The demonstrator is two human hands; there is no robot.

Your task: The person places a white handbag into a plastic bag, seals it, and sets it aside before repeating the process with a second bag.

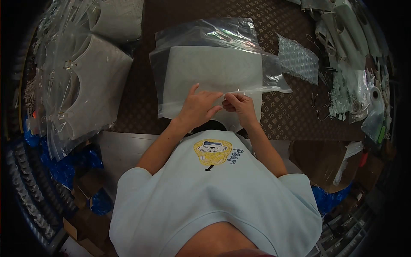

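In front of me a pale, whitish handbag (214, 64) lies flat, partly inside a clear plastic bag (205, 33). The plastic's near edge runs across the lower part of the handbag. My left hand (198, 106) rests over this edge with its fingers stretched and the thumb apart. Close beside it, my right hand (241, 107) has thumb and fingers pinched together at the plastic edge, near the left fingertips. The handbag's lower end curves toward my shirt and is partly hidden by my hands.
Several pale handbags (96, 81) in clear plastic lie stacked on the left of the brown patterned table (295, 115). A bubble-wrap piece (298, 59) lies to the right. More pale bags (349, 34) and plastic packing sit at the far right. Below stands a cardboard box (317, 160).
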